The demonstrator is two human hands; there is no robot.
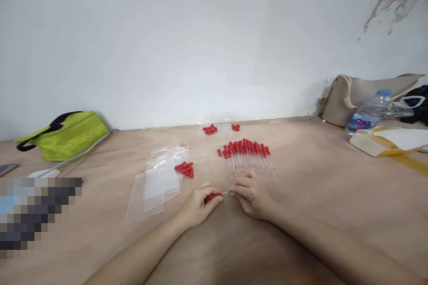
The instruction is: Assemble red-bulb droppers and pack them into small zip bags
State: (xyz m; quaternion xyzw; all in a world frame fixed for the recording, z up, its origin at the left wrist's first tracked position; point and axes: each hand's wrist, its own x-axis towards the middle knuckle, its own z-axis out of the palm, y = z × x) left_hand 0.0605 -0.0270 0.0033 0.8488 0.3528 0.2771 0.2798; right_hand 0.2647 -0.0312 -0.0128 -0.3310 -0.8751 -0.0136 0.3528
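Near the middle of the table, my left hand [200, 205] is closed around a red rubber bulb [214, 196]. My right hand [251, 197] pinches a thin clear glass tube [225, 193], whose end meets the mouth of the bulb. How deep the tube sits in the bulb I cannot tell. Just beyond my right hand lies a row of droppers [245, 153] with red bulbs and clear tubes. A small pile of loose red bulbs [184, 168] rests up and left of my left hand, with several bare glass tubes [202, 162] beside it.
Clear zip bags [157, 187] overlap on the left. By the wall are bagged red bulbs [210, 129]. A lime-green pouch [73, 136] with a cable stands far left; a water bottle [368, 113], beige bag [344, 102] and open packet [377, 142] are at right.
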